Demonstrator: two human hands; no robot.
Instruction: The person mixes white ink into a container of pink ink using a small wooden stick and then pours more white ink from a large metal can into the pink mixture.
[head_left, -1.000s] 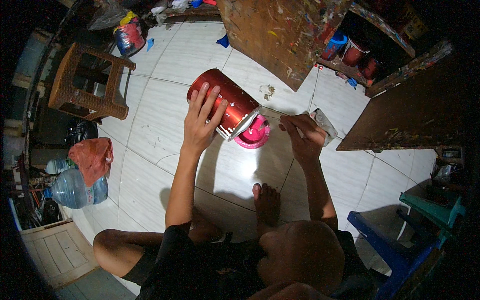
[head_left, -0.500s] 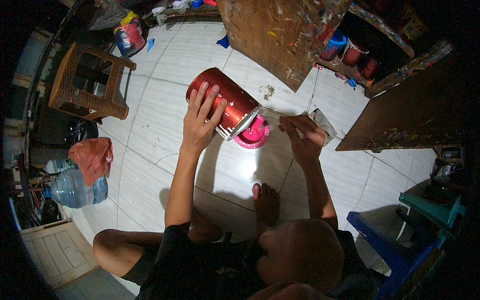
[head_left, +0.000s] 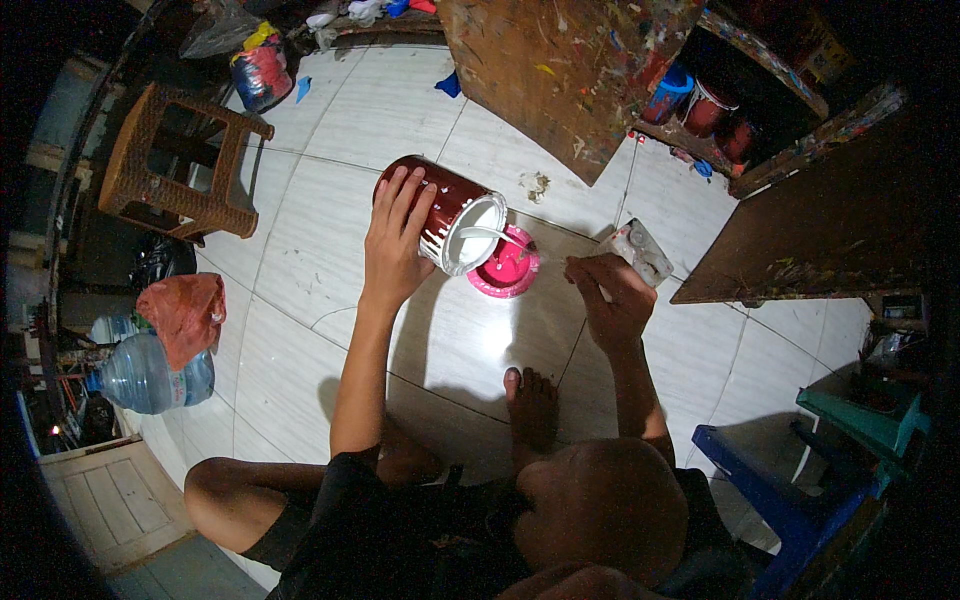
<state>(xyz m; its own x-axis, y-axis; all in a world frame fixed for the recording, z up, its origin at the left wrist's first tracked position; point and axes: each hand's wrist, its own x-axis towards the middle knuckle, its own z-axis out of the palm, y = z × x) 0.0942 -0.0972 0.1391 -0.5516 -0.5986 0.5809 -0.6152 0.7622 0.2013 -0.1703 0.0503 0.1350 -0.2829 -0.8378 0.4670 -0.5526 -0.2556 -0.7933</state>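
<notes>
My left hand (head_left: 397,235) is spread over the side of a dark red metal paint can (head_left: 425,195), holding it tilted with its mouth toward the right. White paint coats the can's inside and drips mark its rim. Below the mouth, a pink tub (head_left: 507,285) with bright pink paint stands on the floor. My right hand (head_left: 617,295) is closed in a pinch to the right of the tub, on a thin stick whose shaft barely shows. A white-coated strip (head_left: 512,239) reaches from the can's mouth over the tub toward that hand.
A paint-smeared clear container (head_left: 640,250) stands beyond my right hand. Brown wooden panels (head_left: 570,80) and a shelf with paint cans (head_left: 705,110) are at the far right. A brown stool (head_left: 180,165) and a water jug (head_left: 160,375) stand left, a blue stool (head_left: 780,500) right.
The can has tipped back to a shallower tilt, and its mouth with white paint inside now shows. My right hand has shifted slightly right and nearer, uncovering more of the clear container.
</notes>
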